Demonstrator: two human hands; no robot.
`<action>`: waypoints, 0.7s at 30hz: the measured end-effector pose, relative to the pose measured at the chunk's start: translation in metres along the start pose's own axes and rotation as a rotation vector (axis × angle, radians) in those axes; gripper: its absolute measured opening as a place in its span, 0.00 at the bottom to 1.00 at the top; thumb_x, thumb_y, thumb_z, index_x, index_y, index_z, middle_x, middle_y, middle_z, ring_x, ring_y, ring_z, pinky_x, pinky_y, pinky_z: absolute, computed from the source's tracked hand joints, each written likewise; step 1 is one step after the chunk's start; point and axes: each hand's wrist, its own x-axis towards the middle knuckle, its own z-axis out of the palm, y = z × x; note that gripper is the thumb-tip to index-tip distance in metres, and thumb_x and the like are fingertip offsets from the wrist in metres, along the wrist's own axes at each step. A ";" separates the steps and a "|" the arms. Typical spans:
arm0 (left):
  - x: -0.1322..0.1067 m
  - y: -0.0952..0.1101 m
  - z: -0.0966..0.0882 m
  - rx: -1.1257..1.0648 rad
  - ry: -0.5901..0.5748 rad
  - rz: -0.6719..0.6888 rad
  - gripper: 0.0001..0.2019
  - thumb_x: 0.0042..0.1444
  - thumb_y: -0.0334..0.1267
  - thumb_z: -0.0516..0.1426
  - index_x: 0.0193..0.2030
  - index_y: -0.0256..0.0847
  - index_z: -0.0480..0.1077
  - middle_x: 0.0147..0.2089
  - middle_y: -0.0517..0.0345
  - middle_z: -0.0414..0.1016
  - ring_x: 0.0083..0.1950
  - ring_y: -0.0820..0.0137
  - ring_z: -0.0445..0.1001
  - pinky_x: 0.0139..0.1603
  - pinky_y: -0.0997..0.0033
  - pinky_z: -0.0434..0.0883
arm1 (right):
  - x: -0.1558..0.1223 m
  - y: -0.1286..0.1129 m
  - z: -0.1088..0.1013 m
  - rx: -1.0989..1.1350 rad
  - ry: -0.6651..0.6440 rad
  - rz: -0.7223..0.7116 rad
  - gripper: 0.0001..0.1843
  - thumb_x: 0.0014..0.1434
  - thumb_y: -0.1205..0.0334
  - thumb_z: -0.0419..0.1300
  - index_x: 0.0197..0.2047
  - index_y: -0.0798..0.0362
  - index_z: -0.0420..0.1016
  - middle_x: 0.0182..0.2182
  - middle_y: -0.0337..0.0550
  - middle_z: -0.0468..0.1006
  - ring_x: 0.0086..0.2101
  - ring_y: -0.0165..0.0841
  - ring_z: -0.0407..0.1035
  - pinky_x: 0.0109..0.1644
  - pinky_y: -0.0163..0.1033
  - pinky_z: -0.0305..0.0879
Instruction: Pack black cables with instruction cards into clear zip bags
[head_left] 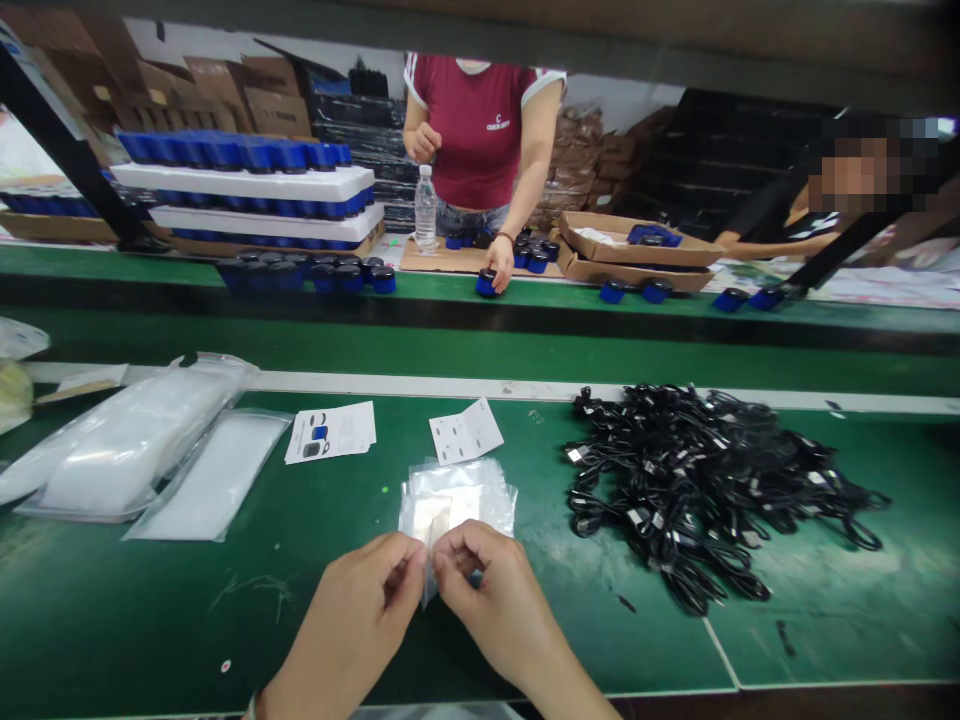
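My left hand [367,590] and my right hand [487,590] meet at the front middle of the green table, thumbs and forefingers pinched together. Between them they grip the edge of a clear plastic bag [430,585]. Just beyond the fingertips lies a stack of clear plastic bags [491,487], with something pale showing in it. A folded leaflet [466,432] rests behind the stack. Further left is a pile of printed leaflets [330,432] with a blue device pictured on top.
Black coiled cables [675,480] heap on the right. Filled plastic packs [210,475] lie at the left. Across a raised green ledge, a person in a red shirt [480,130] touches a blue-and-black round item [486,284]. White trays [262,183] of blue items stand back left.
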 end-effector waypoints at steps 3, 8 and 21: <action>0.002 0.000 0.004 -0.062 -0.014 -0.019 0.17 0.61 0.41 0.45 0.22 0.42 0.60 0.20 0.64 0.67 0.22 0.74 0.68 0.23 0.77 0.61 | -0.005 -0.001 0.004 -0.148 0.043 -0.077 0.08 0.55 0.69 0.53 0.38 0.55 0.71 0.31 0.43 0.75 0.32 0.33 0.71 0.37 0.35 0.66; 0.003 -0.001 0.013 -0.121 0.020 0.013 0.17 0.61 0.42 0.47 0.22 0.42 0.60 0.20 0.65 0.67 0.22 0.75 0.68 0.23 0.79 0.61 | -0.007 -0.003 0.008 -0.322 0.034 -0.149 0.11 0.55 0.72 0.49 0.37 0.53 0.70 0.31 0.44 0.75 0.32 0.34 0.72 0.36 0.34 0.65; -0.001 -0.018 0.014 -0.065 0.216 0.061 0.11 0.54 0.33 0.49 0.21 0.42 0.59 0.19 0.67 0.63 0.20 0.77 0.65 0.24 0.80 0.61 | 0.014 0.001 -0.005 -0.650 0.117 -0.063 0.10 0.52 0.71 0.53 0.22 0.53 0.68 0.18 0.36 0.72 0.21 0.28 0.65 0.25 0.32 0.50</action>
